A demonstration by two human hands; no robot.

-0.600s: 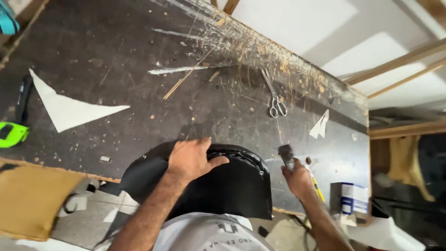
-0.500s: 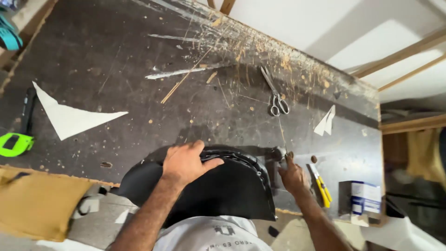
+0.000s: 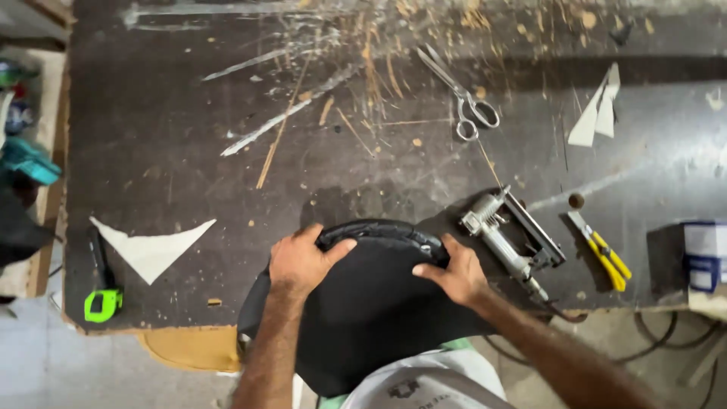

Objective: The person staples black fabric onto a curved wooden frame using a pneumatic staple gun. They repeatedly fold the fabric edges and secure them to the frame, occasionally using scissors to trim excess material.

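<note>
I have both hands on a black upholstered seat pad (image 3: 371,303) that sits at the near edge of the surface (image 3: 189,113), its rear part hanging off that edge toward my body. My left hand (image 3: 301,261) is pressed on the pad's top left rim, fingers curled over the stitched border and thumb pointing right, so it grips the pad. My right hand (image 3: 452,271) rests on the pad's right rim, fingers spread and bent against the cover, grasping the edge there too.

Just beside my right hand, to its right, a metal staple gun (image 3: 509,235) lies on the surface with an air hose running off the near edge. Further right lies a yellow utility knife (image 3: 603,250), and a small dark round piece (image 3: 577,201) sits just above it. A blue and white box (image 3: 704,254) stands at the right edge.

Steel scissors (image 3: 463,102) lie well apart from the pad toward the far side, with splinters and wood shavings (image 3: 371,76) scattered around them. Two pale triangular offcuts (image 3: 597,113) lie near the far right corner, and a larger white triangular offcut (image 3: 151,246) lies near the left edge. Below it, at the near left corner, is a green and black tape measure (image 3: 104,303).
</note>
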